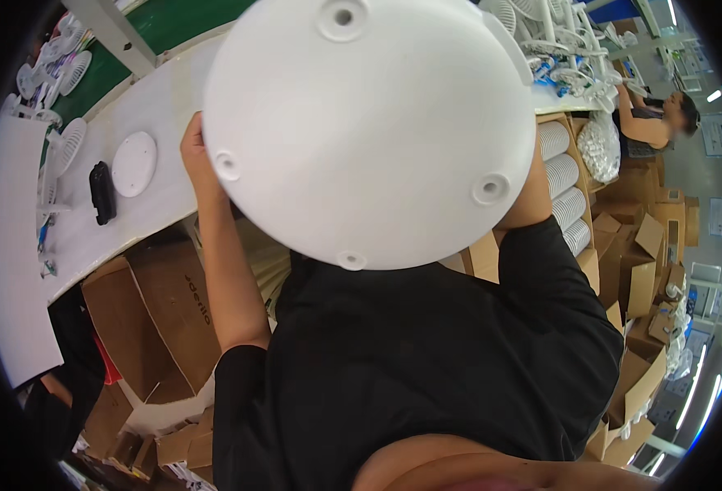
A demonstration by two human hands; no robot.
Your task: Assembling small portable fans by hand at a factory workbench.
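A large round white plastic base [369, 131] fills the upper middle, held up close in front of my chest. It is smooth and slightly domed, with several round recessed holes near its rim. My left hand [192, 151] grips its left edge; the fingertips go out of sight behind it. On the other side, my right forearm [531, 192] reaches up behind the base, which hides the right hand and its fingers. To the left, a smaller white disc [134, 164] lies on the white worktable [160, 192], beside a black elongated object [101, 193].
White fan parts [70, 74] stand at the far left near a white panel [21, 254]. An open cardboard box [152, 323] sits below the table. Stacked white ringed parts [564, 176] and more cartons [639, 254] are at right. A co-worker [652, 123] is at far right.
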